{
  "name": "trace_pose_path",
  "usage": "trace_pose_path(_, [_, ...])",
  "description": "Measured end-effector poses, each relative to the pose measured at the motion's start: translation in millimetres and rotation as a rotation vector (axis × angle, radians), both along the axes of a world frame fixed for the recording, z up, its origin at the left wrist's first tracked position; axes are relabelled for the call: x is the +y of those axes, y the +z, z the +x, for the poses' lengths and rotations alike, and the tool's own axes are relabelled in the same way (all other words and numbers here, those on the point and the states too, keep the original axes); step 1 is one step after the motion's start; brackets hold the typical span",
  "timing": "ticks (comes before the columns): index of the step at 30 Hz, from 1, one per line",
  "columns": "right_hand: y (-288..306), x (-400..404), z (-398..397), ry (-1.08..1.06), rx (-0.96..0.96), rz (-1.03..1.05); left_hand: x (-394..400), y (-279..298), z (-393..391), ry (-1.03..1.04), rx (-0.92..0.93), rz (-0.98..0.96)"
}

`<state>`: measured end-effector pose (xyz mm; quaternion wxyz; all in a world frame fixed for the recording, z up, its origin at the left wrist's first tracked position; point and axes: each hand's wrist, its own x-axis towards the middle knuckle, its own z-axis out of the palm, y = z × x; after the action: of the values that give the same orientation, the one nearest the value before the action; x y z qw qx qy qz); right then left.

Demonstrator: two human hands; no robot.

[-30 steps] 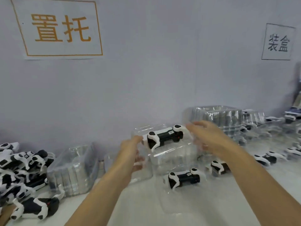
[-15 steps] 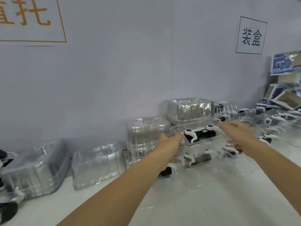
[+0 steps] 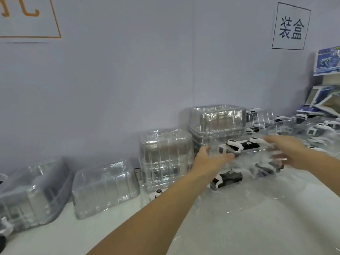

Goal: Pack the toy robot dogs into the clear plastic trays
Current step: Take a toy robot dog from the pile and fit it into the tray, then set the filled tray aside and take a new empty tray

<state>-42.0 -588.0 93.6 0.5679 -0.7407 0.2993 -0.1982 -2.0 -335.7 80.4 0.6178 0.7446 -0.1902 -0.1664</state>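
Both hands, left (image 3: pixel 211 159) and right (image 3: pixel 292 153), are gripping the filled tray (image 3: pixel 244 153), now carrying it rightward toward the bench's (image 3: pixel 239 227) far right corner, so one dog (image 3: pixel 239 146) is packed.

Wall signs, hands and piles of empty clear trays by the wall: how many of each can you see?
Wall signs: 2
Hands: 2, the left hand and the right hand
Piles of empty trays: 4
Total: 8
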Motion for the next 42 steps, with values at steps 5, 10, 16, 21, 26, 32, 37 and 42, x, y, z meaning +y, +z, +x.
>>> trace_pose_path(5, [-13,-6,4,0.107,-0.059,0.011,-2,-8,0,-0.097,-0.124,0.158])
trace_pose_path(10, [-25,-9,11,-0.02,-0.147,-0.017,-3,-10,-7,-0.135,-0.176,0.195])
trace_pose_path(16, [-29,-35,2,-0.135,-0.295,0.117,14,-21,-9,-0.186,-0.446,0.458])
trace_pose_path(21, [-26,-73,-11,-0.195,-0.311,0.086,26,-28,-8,-0.174,-0.531,0.54])
trace_pose_path(26, [-33,-107,-12,-0.322,-0.208,-0.027,33,-28,-4,-0.157,-0.595,0.536])
trace_pose_path(32, [-58,-126,3,-0.398,-0.053,-0.352,53,-27,7,-0.095,-0.64,0.557])
trace_pose_path(37, [-32,-102,10,-0.413,-0.009,-0.582,88,-22,12,-0.016,-0.72,0.501])
trace_pose_path(42, [15,0,7,-0.333,-0.186,-0.867,134,-22,16,0.203,-0.645,0.361])
